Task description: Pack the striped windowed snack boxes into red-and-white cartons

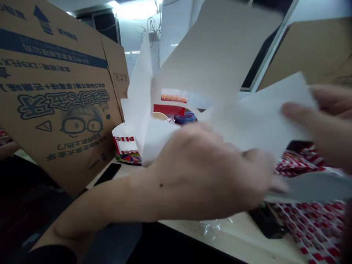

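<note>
An unfolded paperboard box (pixel 214 62), white on the inside, stands up before me with its flaps spread. Part of its printed outside, red-striped and multicoloured, shows low on the left. Across the middle reaches my left hand (pixel 209 172), its fingers bent and closed on a lower flap of the box; motion blurs the fingertips. At the right edge, my right hand (pixel 332 117) pinches a white side flap (pixel 275 106) with its thumb on top. A pale greyish strip of the board (pixel 313 187) runs below that hand.
A large printed cardboard carton (pixel 60 84) rises on the left, and another carton (pixel 313 51) at right. A dark phone (pixel 108 173), a blue round container (pixel 185 117) and red-and-white checked packaging (pixel 316 223) are on the wooden table (pixel 233 238). Clear plastic lies near its front edge.
</note>
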Motion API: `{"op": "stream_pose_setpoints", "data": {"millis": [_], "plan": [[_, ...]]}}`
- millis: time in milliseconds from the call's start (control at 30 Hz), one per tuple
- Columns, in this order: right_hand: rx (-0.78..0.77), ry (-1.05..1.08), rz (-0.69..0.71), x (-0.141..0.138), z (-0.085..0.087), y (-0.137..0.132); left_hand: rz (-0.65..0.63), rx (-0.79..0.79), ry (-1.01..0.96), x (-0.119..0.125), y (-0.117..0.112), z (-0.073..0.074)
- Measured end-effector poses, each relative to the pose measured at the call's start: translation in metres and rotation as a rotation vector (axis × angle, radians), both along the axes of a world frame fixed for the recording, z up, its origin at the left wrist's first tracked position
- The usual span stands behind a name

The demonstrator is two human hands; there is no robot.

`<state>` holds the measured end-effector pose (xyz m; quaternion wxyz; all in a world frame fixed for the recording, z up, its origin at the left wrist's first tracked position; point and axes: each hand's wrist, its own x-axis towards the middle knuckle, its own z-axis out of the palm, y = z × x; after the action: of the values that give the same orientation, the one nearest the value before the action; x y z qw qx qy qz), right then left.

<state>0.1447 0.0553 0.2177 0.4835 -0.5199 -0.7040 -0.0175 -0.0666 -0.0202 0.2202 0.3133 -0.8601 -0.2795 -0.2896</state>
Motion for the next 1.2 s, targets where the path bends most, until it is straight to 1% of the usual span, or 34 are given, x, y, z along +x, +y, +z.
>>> {"op": "stream_pose_setpoints", "data": {"millis": [33,67,100,133,200,267,333,367,400,433,467,533,600,633,667,700,767,833,867,900,967,1067,1133,1200], "plan": [[0.040,0.017,-0.001,-0.004,-0.007,-0.006,0.009,0.017,-0.015,0.002,-0.001,-0.014],[0.064,0.035,0.006,-0.007,-0.019,-0.011,0.014,0.017,-0.022,0.002,-0.001,-0.030],[0.098,0.031,0.033,-0.010,-0.035,-0.015,0.015,-0.015,-0.027,0.002,0.000,-0.048],[0.085,0.028,0.057,-0.012,-0.053,-0.018,0.022,-0.073,-0.029,0.000,0.002,-0.067],[-0.028,0.066,0.101,-0.010,-0.091,-0.019,0.088,-0.250,-0.007,-0.006,0.008,-0.104],[-0.144,0.139,0.061,-0.006,-0.125,-0.019,0.229,-0.438,0.019,-0.012,0.016,-0.136],[-0.202,0.173,-0.028,-0.007,-0.150,-0.022,0.357,-0.601,0.021,-0.015,0.024,-0.162],[-0.197,0.172,-0.061,-0.011,-0.160,-0.027,0.387,-0.685,0.017,-0.015,0.028,-0.173],[-0.180,0.156,-0.063,-0.018,-0.168,-0.034,0.397,-0.782,0.013,-0.015,0.032,-0.182],[-0.158,0.136,-0.029,-0.027,-0.175,-0.042,0.389,-0.880,0.013,-0.013,0.036,-0.189],[-0.154,0.110,0.048,-0.036,-0.181,-0.051,0.381,-0.973,0.014,-0.012,0.039,-0.195],[-0.242,0.033,0.291,-0.055,-0.188,-0.068,0.380,-1.110,0.020,-0.010,0.043,-0.203],[-0.392,-0.047,0.558,-0.067,-0.193,-0.076,0.383,-1.159,0.027,-0.011,0.045,-0.205],[-0.448,-0.057,0.646,-0.068,-0.194,-0.076,0.379,-1.166,0.031,-0.013,0.045,-0.205],[-0.473,-0.041,0.699,-0.068,-0.194,-0.072,0.377,-1.171,0.028,-0.015,0.044,-0.205],[-0.478,-0.006,0.723,-0.066,-0.194,-0.067,0.375,-1.173,0.021,-0.017,0.044,-0.204],[-0.466,0.067,0.746,-0.059,-0.195,-0.052,0.371,-1.179,0.003,-0.021,0.043,-0.203],[-0.430,0.092,0.752,-0.056,-0.197,-0.037,0.363,-1.194,-0.004,-0.022,0.043,-0.203],[-0.407,0.078,0.730,-0.056,-0.199,-0.030,0.357,-1.202,-0.003,-0.021,0.044,-0.203],[-0.366,0.057,0.675,-0.057,-0.203,-0.024,0.353,-1.210,-0.002,-0.020,0.044,-0.203],[-0.215,0.008,0.503,-0.063,-0.211,-0.013,0.363,-1.210,-0.006,-0.017,0.043,-0.202],[0.015,-0.027,0.223,-0.070,-0.223,0.002,0.403,-1.201,-0.016,-0.013,0.042,-0.196],[0.072,-0.001,0.088,-0.070,-0.227,0.010,0.408,-1.186,-0.029,-0.014,0.041,-0.193],[0.081,0.024,-0.007,-0.065,-0.227,0.018,0.381,-1.156,-0.038,-0.016,0.042,-0.195]]}}
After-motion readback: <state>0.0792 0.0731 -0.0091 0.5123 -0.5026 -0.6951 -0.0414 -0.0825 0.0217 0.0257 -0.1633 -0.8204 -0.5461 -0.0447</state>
